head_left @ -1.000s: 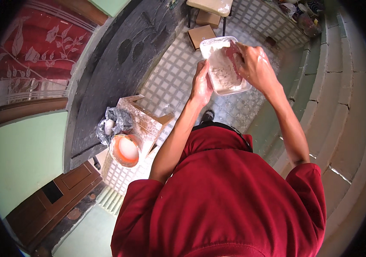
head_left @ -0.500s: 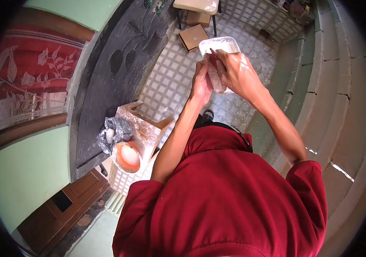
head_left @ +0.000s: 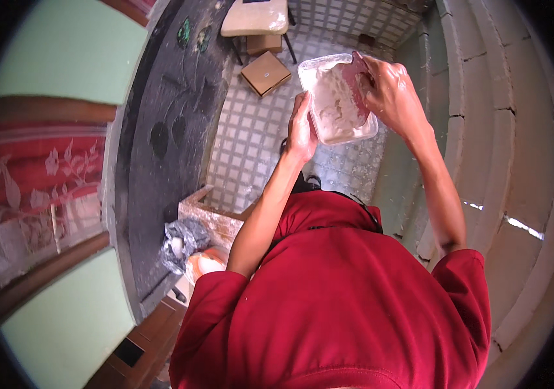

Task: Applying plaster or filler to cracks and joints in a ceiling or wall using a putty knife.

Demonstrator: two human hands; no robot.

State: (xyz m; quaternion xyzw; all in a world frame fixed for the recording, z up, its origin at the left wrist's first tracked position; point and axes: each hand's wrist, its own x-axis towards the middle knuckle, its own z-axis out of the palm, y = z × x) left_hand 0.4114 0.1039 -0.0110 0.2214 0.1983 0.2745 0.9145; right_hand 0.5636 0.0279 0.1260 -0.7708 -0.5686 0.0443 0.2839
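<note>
A translucent plastic tub (head_left: 332,133) holding pale, creamy paste is held out above the patterned floor. My left hand (head_left: 301,129) grips its left side, thumb along the rim, with whitish smears on the skin. In my right hand (head_left: 395,97) is a flat reddish scraper (head_left: 353,74), held at the tub's right inner edge against the paste. White residue coats the knuckles of that hand.
A worn stool (head_left: 254,23) and cardboard boxes (head_left: 265,74) stand ahead. At lower left are a smeared wooden stand (head_left: 205,219), a grey plastic bag (head_left: 180,241) and an orange-rimmed bucket (head_left: 205,262). A dark wall (head_left: 173,97) runs along the left, pale stepped blocks (head_left: 488,129) along the right.
Half a second ago the tub was tilted under my right hand; now it faces up again with the scraper at its right edge. My view has shifted, leaving the bucket partly behind my left arm.
</note>
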